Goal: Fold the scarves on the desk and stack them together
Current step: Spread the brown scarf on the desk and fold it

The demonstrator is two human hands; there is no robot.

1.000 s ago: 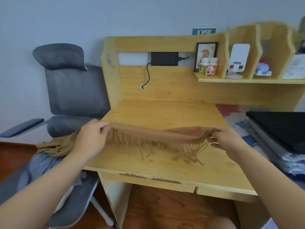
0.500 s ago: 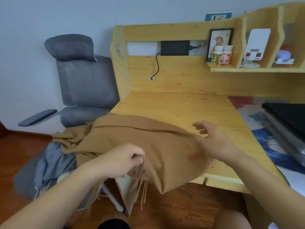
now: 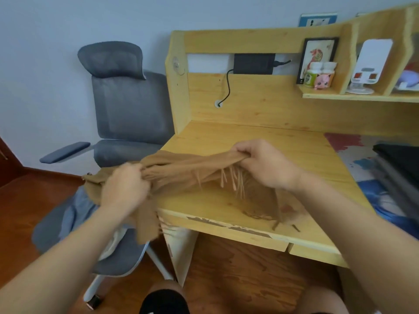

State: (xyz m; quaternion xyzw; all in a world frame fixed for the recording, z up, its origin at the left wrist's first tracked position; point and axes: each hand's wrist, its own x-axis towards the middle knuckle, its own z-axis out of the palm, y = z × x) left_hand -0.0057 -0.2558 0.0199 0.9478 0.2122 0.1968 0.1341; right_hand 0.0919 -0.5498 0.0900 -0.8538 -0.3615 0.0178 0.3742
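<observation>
A tan fringed scarf (image 3: 188, 172) is stretched between my two hands above the front left part of the wooden desk (image 3: 260, 141). My left hand (image 3: 124, 186) grips a bunched part of it past the desk's left edge. My right hand (image 3: 265, 165) grips the fringed end over the desk, its tassels hanging down. More of the scarf lies on the desk under my right forearm and trails off toward the chair. A stack of folded dark and grey scarves (image 3: 401, 177) sits at the desk's right end.
A grey office chair (image 3: 127, 114) stands left of the desk with a blue-grey cloth (image 3: 74, 214) on its seat. The back shelf holds a framed picture (image 3: 317, 57), small bottles and a white stand (image 3: 367, 66). A colourful mat (image 3: 353, 152) covers the desk's right side.
The scarf lay draped over the desk's corner with my right hand open above it; now both hands grip it and hold it stretched above the desk. The view shifted slightly right.
</observation>
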